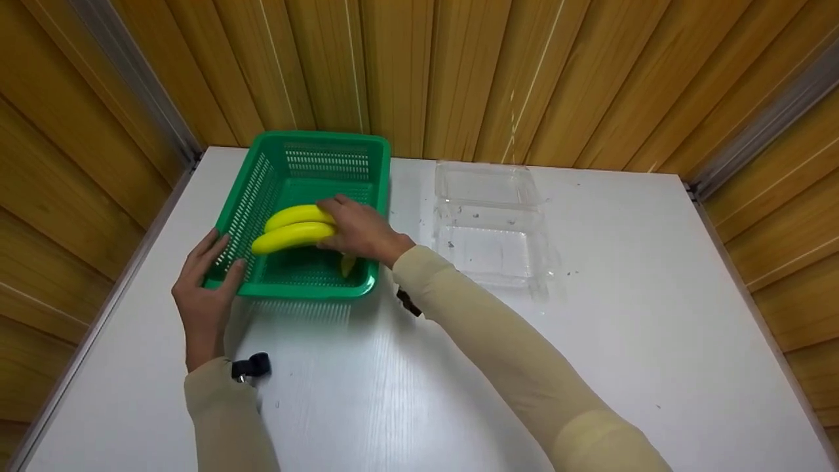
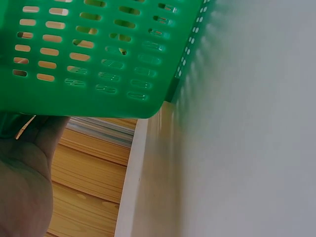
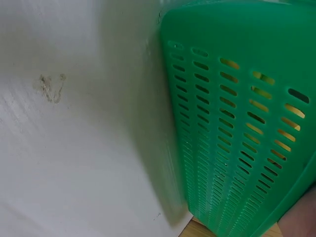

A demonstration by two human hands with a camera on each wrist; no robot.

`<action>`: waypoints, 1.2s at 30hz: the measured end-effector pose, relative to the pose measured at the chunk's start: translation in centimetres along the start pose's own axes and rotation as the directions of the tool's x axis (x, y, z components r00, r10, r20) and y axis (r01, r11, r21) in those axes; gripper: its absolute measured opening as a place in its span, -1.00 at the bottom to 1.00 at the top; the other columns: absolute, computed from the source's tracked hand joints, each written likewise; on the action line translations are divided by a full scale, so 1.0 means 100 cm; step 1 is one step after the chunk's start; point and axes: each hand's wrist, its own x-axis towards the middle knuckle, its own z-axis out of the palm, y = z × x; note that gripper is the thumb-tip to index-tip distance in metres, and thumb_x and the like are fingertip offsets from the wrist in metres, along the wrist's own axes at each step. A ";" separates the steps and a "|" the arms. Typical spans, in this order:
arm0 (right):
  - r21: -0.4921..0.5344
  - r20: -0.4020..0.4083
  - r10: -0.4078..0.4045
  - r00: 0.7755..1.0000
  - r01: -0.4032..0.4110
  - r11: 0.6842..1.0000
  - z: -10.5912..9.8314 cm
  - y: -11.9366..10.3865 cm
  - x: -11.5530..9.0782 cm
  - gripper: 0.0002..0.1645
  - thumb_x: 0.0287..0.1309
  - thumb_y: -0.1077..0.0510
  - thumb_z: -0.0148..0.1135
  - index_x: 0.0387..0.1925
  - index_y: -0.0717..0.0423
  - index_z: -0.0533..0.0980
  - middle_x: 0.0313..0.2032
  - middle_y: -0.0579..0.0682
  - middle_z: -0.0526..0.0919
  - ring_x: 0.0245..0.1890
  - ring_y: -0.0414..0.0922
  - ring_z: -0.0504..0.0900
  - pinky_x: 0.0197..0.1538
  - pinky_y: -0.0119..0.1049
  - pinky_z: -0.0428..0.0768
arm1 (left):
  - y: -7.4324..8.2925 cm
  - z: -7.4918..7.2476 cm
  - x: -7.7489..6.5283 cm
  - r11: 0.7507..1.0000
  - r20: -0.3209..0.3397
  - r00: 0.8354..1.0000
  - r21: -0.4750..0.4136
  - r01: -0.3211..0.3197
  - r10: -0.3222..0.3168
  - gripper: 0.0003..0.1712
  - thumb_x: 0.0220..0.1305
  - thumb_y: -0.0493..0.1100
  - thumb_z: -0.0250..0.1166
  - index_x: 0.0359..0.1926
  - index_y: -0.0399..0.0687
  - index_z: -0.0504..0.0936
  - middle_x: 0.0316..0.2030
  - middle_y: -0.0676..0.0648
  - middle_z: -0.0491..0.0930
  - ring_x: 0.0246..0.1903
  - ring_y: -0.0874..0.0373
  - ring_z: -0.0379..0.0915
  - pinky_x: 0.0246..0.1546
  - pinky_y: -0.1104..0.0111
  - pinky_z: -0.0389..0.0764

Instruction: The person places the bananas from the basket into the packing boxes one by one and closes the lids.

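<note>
A green plastic basket (image 1: 321, 290) with slotted walls stands at the table's back left. My left hand (image 1: 202, 288) holds its front left corner, fingers and thumb over the rim. Inside the basket, my right hand (image 1: 359, 229) grips two yellow bananas (image 1: 295, 237) lying side by side, their free ends pointing left. The palm hides their other ends. Below that hand a short yellowish tip (image 1: 347, 265) shows; whether it belongs to the same bunch I cannot tell. In the right wrist view, yellow shows through the slots of the basket's wall (image 3: 237, 123).
A clear plastic box (image 1: 488, 252) with its lid (image 1: 485, 183) folded back lies right of the basket. Wood-patterned panels (image 1: 459, 78) stand behind and on both sides of the white table (image 1: 367, 406). The basket casts a shadow.
</note>
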 end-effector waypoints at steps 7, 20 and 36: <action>0.040 -0.029 -0.035 0.999 0.037 0.999 -0.001 0.000 -0.002 -0.18 0.40 -0.07 0.44 0.53 0.09 0.36 0.23 0.03 0.54 0.06 -0.09 0.50 0.23 -0.30 0.49 | -0.007 0.000 0.001 1.000 -0.006 1.000 0.007 -0.013 0.013 -0.46 0.36 -0.31 0.45 0.34 -0.03 0.68 0.43 0.05 0.51 0.47 0.14 0.31 0.44 0.31 0.36; 0.103 -0.070 0.011 0.997 -0.004 0.995 -0.015 -0.002 -0.009 -0.13 0.40 -0.12 0.42 0.58 0.02 0.32 0.34 0.00 0.49 0.14 -0.11 0.50 0.29 -0.34 0.48 | -0.003 -0.001 0.001 0.999 0.003 1.000 0.041 0.022 -0.022 -0.48 0.41 -0.22 0.44 0.37 0.05 0.67 0.44 0.16 0.49 0.48 0.20 0.28 0.42 0.29 0.39; 0.142 -0.202 -0.059 0.978 0.088 0.986 -0.026 -0.007 -0.026 -0.13 0.36 -0.11 0.46 0.56 0.07 0.36 0.29 0.01 0.53 0.11 -0.13 0.51 0.26 -0.32 0.50 | -0.005 0.001 0.002 0.998 -0.007 0.999 0.034 0.047 -0.047 -0.46 0.39 -0.31 0.42 0.37 -0.12 0.64 0.46 0.03 0.48 0.50 0.13 0.26 0.45 0.30 0.35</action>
